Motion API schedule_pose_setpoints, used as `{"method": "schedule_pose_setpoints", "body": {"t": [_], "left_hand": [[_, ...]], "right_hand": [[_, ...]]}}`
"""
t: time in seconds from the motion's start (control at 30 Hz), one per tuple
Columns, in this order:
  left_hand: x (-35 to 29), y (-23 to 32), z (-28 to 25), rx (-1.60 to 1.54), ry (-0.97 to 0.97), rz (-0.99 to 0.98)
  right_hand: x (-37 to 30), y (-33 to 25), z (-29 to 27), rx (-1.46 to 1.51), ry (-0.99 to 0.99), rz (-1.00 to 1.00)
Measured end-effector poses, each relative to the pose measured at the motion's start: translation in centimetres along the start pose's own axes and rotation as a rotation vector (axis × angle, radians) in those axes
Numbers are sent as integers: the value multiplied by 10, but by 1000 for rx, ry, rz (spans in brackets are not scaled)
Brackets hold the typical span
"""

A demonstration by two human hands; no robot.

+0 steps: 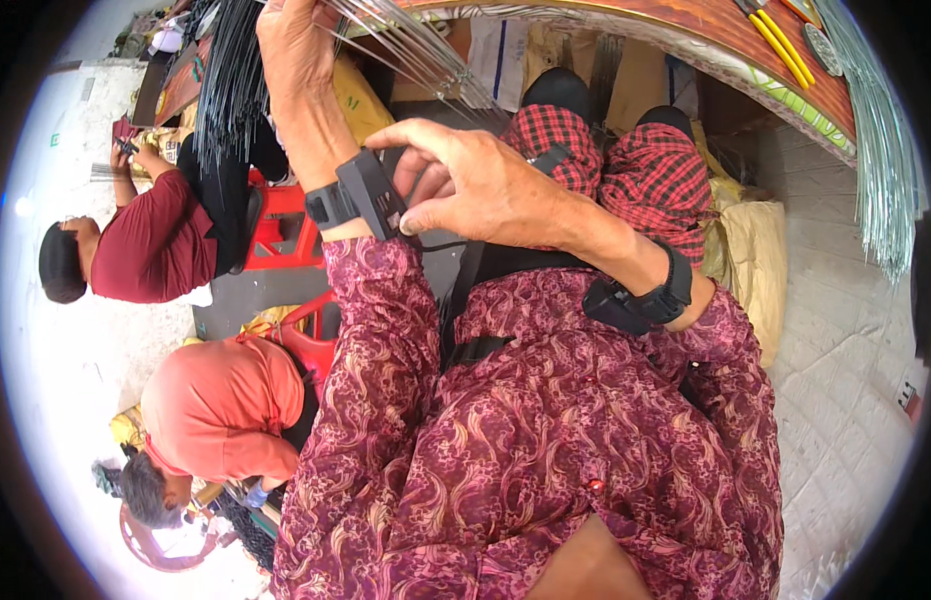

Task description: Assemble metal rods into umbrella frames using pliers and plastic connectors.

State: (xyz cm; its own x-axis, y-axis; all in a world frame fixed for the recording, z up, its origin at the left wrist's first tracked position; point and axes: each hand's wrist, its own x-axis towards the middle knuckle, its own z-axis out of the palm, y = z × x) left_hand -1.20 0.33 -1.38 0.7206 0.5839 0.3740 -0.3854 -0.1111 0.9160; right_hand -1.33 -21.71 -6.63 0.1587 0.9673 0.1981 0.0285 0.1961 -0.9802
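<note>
My left hand [298, 35] is raised at the top edge, which cuts off part of it. Its fingers are closed around a fan of thin metal wires [411, 50] that slant down to the right. A black box-shaped device [371, 187] is strapped on my left wrist. Reaching across from the right, my right hand [456, 175] has its thumb at the device's lower edge and its index finger near the upper end. Its other fingers curl inward. Another black device [626, 305] sits on my right wrist.
A wooden table [666, 20] with a patterned edge carries yellow-handled pliers [781, 45]. Wire bundles hang at the right [881, 170] and left [231, 80]. Two people, in maroon [161, 240] and orange [221, 405], sit at left by red stools [281, 225]. Yellow sacks [751, 260] stand at right.
</note>
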Motion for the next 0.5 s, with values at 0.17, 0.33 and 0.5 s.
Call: {"method": "schedule_pose_setpoints", "body": {"t": [0.17,0.33,0.5], "left_hand": [[7,-11,-15,-81,-44,-23],[13,-18,-22,-104,0,-6],[16,-20,-25,-116,-45,-26]], "right_hand": [[4,-5,1,49,21,26],[10,-1,6,76,94,-44],[13,-1,5,58,110,-24]]}}
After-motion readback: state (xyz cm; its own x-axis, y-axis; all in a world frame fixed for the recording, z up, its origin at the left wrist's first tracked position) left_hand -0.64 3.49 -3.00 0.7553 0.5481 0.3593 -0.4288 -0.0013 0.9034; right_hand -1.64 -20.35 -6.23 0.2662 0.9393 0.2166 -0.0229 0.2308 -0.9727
